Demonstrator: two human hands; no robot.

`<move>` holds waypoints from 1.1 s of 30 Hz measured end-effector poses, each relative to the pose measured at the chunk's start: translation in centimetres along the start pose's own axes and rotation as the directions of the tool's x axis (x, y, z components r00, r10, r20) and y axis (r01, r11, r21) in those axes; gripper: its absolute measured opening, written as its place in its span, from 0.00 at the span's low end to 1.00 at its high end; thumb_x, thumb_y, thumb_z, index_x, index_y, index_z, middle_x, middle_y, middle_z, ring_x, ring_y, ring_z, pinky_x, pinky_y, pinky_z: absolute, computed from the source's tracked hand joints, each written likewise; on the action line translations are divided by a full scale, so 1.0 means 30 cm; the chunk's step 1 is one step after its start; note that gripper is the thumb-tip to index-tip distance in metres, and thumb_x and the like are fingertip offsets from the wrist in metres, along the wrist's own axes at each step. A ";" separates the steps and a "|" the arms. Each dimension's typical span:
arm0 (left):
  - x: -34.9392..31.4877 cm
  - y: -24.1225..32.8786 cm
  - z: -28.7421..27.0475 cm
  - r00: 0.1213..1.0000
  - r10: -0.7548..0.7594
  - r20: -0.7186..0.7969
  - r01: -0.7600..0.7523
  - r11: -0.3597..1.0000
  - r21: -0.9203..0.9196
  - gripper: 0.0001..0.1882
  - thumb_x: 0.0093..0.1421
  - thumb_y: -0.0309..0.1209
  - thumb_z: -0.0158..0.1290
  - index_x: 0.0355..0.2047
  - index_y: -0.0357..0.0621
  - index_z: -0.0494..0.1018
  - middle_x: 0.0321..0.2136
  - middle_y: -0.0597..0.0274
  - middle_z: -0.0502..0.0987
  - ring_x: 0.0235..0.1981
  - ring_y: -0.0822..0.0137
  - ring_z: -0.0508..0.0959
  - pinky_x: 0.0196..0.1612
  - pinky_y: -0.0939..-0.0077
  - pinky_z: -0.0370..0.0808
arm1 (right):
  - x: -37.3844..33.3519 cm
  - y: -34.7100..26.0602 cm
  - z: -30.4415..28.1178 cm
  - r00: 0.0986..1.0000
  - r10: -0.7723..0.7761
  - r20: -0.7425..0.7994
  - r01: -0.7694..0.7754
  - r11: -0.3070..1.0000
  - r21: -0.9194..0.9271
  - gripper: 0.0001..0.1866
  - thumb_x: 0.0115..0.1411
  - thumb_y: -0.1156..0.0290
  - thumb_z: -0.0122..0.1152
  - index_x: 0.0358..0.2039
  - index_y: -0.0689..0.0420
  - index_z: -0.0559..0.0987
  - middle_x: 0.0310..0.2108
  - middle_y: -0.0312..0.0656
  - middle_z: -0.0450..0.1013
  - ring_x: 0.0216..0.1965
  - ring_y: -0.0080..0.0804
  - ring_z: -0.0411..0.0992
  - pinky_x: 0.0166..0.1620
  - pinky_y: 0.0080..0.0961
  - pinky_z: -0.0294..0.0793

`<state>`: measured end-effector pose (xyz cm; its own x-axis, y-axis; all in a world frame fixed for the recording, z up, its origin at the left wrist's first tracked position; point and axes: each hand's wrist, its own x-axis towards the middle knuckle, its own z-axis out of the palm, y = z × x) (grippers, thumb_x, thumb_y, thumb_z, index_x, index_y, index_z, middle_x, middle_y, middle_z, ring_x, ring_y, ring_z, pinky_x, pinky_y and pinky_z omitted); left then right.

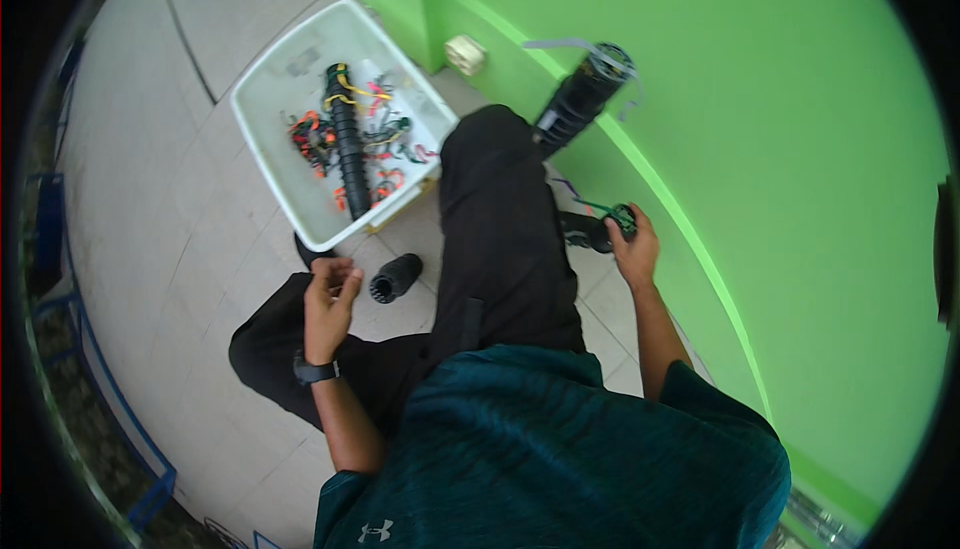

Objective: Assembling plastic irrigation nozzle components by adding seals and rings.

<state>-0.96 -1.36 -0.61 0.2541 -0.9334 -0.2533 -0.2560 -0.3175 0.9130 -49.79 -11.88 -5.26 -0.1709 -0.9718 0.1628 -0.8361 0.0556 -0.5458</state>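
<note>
My right hand (638,249) is closed around the top rim of a black ribbed tube (583,233) on the floor beside my knee, close to the wall. A green strip (592,206) runs out from that tube's mouth. My left hand (331,301) hovers over my bent leg, fingers loosely curled and apart from the thumb, with nothing visible in it. Close to its right lies a short black ribbed tube (397,278), its open end facing me. Another, larger black tube (585,94) stands by the wall past my knee, with a grey strip (563,44) over its rim.
Ahead to the left is a white plastic bin (262,152) holding a long black ribbed tube (346,149) and tangled coloured strips (312,139). The green wall (760,149) bounds my right side, with a pale socket box (465,54) low on it. Blue metal frames (110,379) stand far left.
</note>
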 end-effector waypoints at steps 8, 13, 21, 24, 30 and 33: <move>0.025 -0.244 0.083 0.930 -0.366 -0.041 0.367 0.930 0.031 0.35 0.58 0.52 0.60 0.52 0.31 0.71 0.44 0.47 0.77 0.40 0.60 0.78 0.43 0.70 0.76 | -0.037 0.039 0.074 0.990 0.072 0.124 -0.061 0.994 -0.094 0.31 0.58 0.58 0.67 0.56 0.63 0.70 0.44 0.57 0.76 0.46 0.55 0.75 0.49 0.41 0.74; 0.081 -0.277 0.140 0.696 -0.697 0.171 0.711 0.702 -0.036 0.53 0.47 0.66 0.62 0.59 0.34 0.64 0.47 0.46 0.76 0.44 0.55 0.80 0.38 0.57 0.80 | 0.040 -0.092 0.062 0.949 -0.311 -0.052 0.271 0.888 -0.371 0.29 0.58 0.64 0.65 0.58 0.62 0.68 0.45 0.52 0.76 0.50 0.54 0.71 0.57 0.44 0.66; 0.125 -0.385 0.174 0.642 -0.726 0.244 0.760 0.644 -0.084 0.61 0.40 0.59 0.69 0.62 0.28 0.57 0.49 0.41 0.74 0.47 0.53 0.78 0.40 0.55 0.79 | 0.322 -1.084 0.251 0.906 -0.410 0.109 0.299 0.800 0.519 0.09 0.61 0.72 0.62 0.40 0.62 0.80 0.37 0.43 0.79 0.36 0.28 0.75 0.44 0.27 0.74; 0.129 -0.415 0.190 0.674 -0.722 0.157 0.738 0.663 -0.125 0.62 0.36 0.56 0.73 0.60 0.22 0.57 0.46 0.42 0.75 0.39 0.59 0.82 0.30 0.68 0.81 | 0.424 -1.208 0.719 0.628 -0.552 0.549 0.259 0.813 0.521 0.08 0.59 0.71 0.61 0.35 0.60 0.82 0.30 0.44 0.80 0.34 0.33 0.78 0.40 0.27 0.76; 0.139 -0.438 0.272 0.645 -0.738 0.200 0.764 0.626 -0.154 0.66 0.34 0.60 0.71 0.60 0.21 0.57 0.52 0.36 0.65 0.50 0.50 0.71 0.46 0.66 0.74 | 0.432 -0.926 1.505 0.271 -0.181 0.945 0.683 0.729 -0.057 0.17 0.53 0.59 0.65 0.39 0.56 0.83 0.40 0.50 0.80 0.45 0.48 0.79 0.49 0.40 0.77; 0.126 -0.398 0.245 0.579 -0.781 0.235 0.815 0.551 -0.178 0.68 0.33 0.61 0.71 0.62 0.22 0.53 0.57 0.35 0.56 0.60 0.44 0.61 0.63 0.62 0.64 | 0.297 -0.852 1.618 0.352 -0.046 0.935 0.629 0.752 -0.200 0.20 0.53 0.57 0.64 0.41 0.58 0.82 0.43 0.53 0.79 0.45 0.51 0.78 0.49 0.42 0.77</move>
<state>-3.79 -2.33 -14.81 0.1274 -0.3321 -0.9346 0.2322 -0.9061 0.3536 -4.64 -33.08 -29.74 0.4655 -0.5592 -0.6860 -0.8401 -0.5232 -0.1435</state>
